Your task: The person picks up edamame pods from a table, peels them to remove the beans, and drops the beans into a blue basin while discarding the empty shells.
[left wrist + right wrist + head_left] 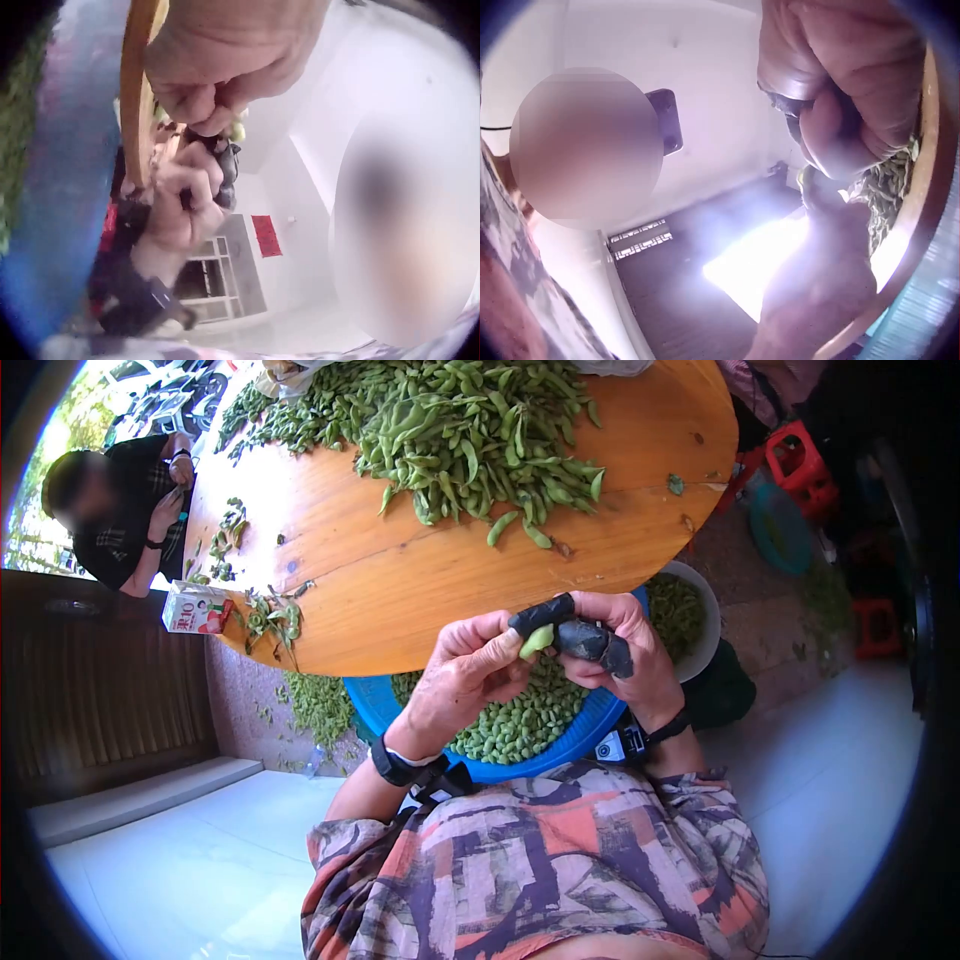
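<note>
A green soybean pod (537, 642) lies between the two hands, over the near edge of the round table. The left hand (462, 665) pinches the pod between thumb and fingers. From the other side the right hand (640, 645) grips its far end with curled fingers. Black finger covers (580, 640) wrap digits where the hands meet, hiding part of the pod. Below the hands stands a blue basin (372, 700) holding many shelled green beans (515, 725). In the right wrist view, the right hand (840, 82) is close above the left hand (817, 262).
Unshelled pods (470, 440) are heaped on the wooden table (330, 540). A drink carton (198, 608) stands at its left edge near loose husks (270, 620). A pale bowl (712, 625) and red stools (800, 465) are to the right. Another person (120, 520) sits across at left.
</note>
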A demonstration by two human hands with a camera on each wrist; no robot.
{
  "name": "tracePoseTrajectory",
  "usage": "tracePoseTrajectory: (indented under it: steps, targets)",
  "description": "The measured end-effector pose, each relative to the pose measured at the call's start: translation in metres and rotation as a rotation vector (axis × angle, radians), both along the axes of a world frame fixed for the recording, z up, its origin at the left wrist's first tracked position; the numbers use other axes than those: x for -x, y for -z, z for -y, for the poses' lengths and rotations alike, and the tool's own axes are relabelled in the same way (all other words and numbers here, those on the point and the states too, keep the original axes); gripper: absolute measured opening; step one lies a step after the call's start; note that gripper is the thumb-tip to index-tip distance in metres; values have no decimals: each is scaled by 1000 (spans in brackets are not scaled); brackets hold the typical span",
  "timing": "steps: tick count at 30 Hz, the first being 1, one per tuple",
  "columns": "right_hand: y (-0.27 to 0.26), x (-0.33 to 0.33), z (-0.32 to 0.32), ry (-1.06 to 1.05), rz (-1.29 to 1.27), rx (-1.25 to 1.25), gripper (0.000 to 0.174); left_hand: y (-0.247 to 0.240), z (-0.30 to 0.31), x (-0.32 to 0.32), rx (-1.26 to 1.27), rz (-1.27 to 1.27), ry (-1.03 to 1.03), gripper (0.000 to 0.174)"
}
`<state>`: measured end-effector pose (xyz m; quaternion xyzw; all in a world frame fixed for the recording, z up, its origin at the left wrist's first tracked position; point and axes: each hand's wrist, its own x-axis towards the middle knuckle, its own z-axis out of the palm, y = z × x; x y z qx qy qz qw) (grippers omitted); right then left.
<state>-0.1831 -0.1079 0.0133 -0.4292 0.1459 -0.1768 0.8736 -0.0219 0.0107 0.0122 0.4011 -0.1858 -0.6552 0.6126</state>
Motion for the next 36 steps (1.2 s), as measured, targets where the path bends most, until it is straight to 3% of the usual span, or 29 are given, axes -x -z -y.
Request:
tracePoseTrajectory:
  steps: [1,4,5,6,7,8,9,11,12,14,17,18,20,21,24,26,28,34,36]
  targets:
    - [-1,-1,0,-2,3,-1,32,11,-1,-3,71,-104,42,21]
    - [-2,0,0,34,-20,23,26,7,2,-2,21,-65,54,20]
    - [-2,2,1,63,-102,219,22,5,3,1,20,-65,56,20]
    - [-2,5,1,92,-185,414,19,1,3,5,33,124,28,19]
    - [0,3,1,95,-186,411,19,-1,3,8,46,311,0,18]
    - [3,0,0,209,-186,722,17,1,4,8,45,311,3,18]
    - [4,-2,0,322,-182,1032,21,4,4,8,32,579,-25,16]
    - [-1,0,-6,327,-263,1157,26,11,7,6,47,989,-86,17]
    - [-4,2,-10,330,-344,1284,31,13,9,5,47,990,-86,17]
    - [-8,1,-15,335,-337,1300,36,16,13,7,281,1168,-235,18]
    - [-7,0,-13,376,-248,1340,37,16,11,1,242,1209,-162,16]
    - [-7,0,-11,378,-246,1340,37,10,10,0,243,1212,-163,16]
    - [-7,0,-6,463,-222,1128,35,-4,7,0,-18,306,-90,14]
    - [-7,2,-6,462,-219,1129,35,-4,9,-3,96,203,-57,19]
    - [-5,10,-6,308,-375,461,34,1,9,0,167,92,-131,20]
    - [-3,14,-8,244,-372,419,35,7,9,0,134,38,-127,19]
    - [0,13,-13,193,-330,302,33,16,10,4,168,277,-116,16]
    - [4,3,-23,267,-352,562,30,19,9,20,103,282,-231,10]
    - [12,-2,-24,453,-275,1018,33,15,10,26,54,340,-243,10]
